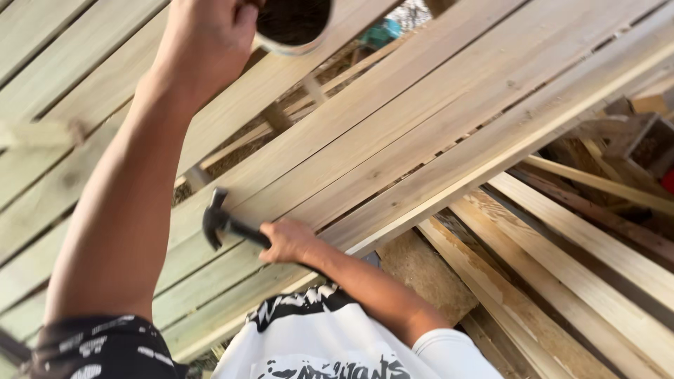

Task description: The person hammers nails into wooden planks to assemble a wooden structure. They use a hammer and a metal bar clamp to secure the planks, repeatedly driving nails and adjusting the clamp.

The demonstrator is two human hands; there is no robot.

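My right hand grips the dark handle of a black claw hammer. The hammer's head rests against the pale wooden planks, which lie side by side on a slant. My left hand is stretched out to the top of the view, curled at the left rim of a round metal tin with dark contents. Its fingers are cut off by the frame's edge, so I cannot tell whether it holds the tin.
Loose boards and rougher offcuts are stacked at the lower right. Gaps between planks show cross-beams and ground below. A teal object shows through a gap at the top, and something red sits at the right edge.
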